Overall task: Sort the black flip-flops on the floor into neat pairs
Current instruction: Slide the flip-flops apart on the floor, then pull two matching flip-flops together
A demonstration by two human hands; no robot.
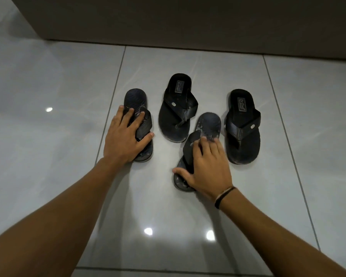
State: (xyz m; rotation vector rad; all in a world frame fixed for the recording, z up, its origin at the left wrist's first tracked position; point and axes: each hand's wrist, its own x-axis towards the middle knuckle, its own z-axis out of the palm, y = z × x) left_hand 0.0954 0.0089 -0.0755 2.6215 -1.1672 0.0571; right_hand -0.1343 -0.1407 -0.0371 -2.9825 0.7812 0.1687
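Head cam, looking down at grey tiled floor (188,216); dark wall (188,21) runs along floor's far edge.

4 black flip-flops, all on the floor, roughly in a row w/ heels toward the far edge:
- Worn flip-flop A (137,100), leftmost. Sits flat, approx. straight.
- Labelled flip-flop B (174,114), next right; heel label visible, small metal tag on strap. Apart from A, tile gap between.
- Worn flip-flop C (207,124), angled, toe end nearer the camera and swung left. Its heel lies between B and D, close to both; can't tell if touching.
- Labelled flip-flop D (243,124), rightmost, same label + tag as B.

Left hand (126,136): palm down on A's strap/toe area, fingers spread over the strap, thumb at A's right side. Grip = flat press, not closed round it.

Right hand (206,166): on C's strap, fingers curled over the strap top, thumb at C's left rim. Grip looks wrapped on the strap. Dark band (225,196) on right wrist.

Ceiling-light glare spots on near tiles.
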